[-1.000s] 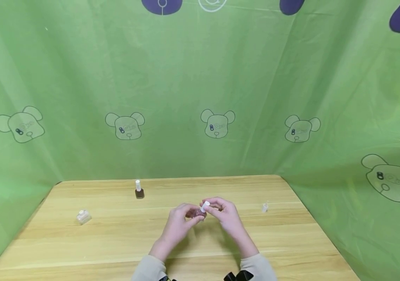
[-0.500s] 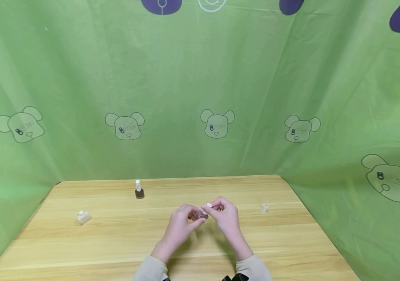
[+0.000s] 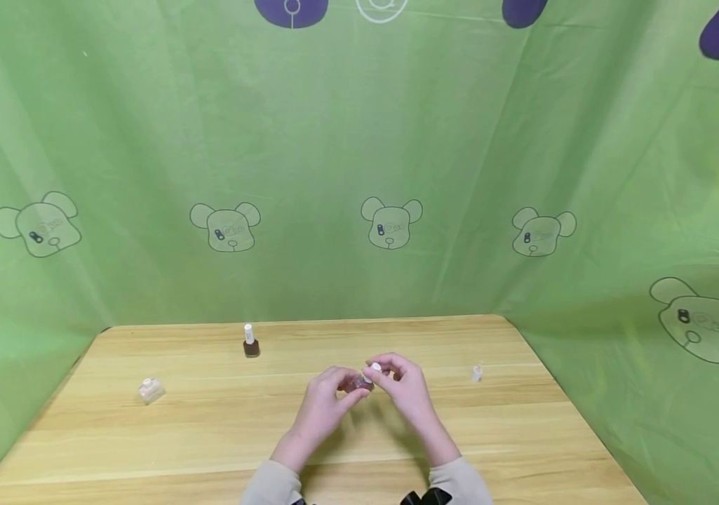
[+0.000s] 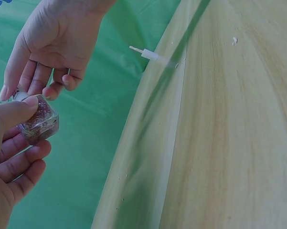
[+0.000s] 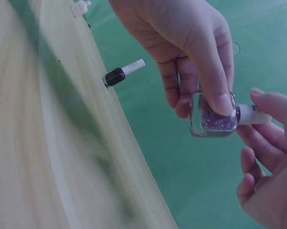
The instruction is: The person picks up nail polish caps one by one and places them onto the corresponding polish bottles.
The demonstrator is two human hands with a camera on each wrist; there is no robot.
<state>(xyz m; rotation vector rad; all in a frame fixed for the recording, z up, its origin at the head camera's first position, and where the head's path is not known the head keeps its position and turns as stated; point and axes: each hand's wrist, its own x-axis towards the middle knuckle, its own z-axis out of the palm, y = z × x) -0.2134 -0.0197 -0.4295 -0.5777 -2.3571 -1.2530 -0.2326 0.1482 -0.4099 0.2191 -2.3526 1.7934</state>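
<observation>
In the head view, my left hand (image 3: 324, 403) holds a small clear bottle of reddish glitter nail polish (image 5: 218, 117) between thumb and fingers. The bottle lies tilted, its neck turned toward my right hand (image 3: 410, 393). With thumb and fingers my right hand pinches the white cap (image 5: 253, 115) at that neck. A dark band shows between the glass and the cap in the right wrist view; whether the cap is fully seated I cannot tell. From the left wrist, the glitter bottle (image 4: 39, 121) shows under my left thumb, and the cap is mostly hidden.
On the wooden table (image 3: 207, 449), a dark nail polish bottle (image 3: 251, 347) with a white cap stands at the back. A clear bottle (image 3: 151, 391) without its long cap is at left. A white cap with a brush (image 3: 476, 374) stands at right. Green cloth (image 3: 308, 140) surrounds the table.
The white cap and my right fingers have shifted slightly right, and the fingers have changed position on the cap. My left hand keeps its hold on the bottle, nearly still.
</observation>
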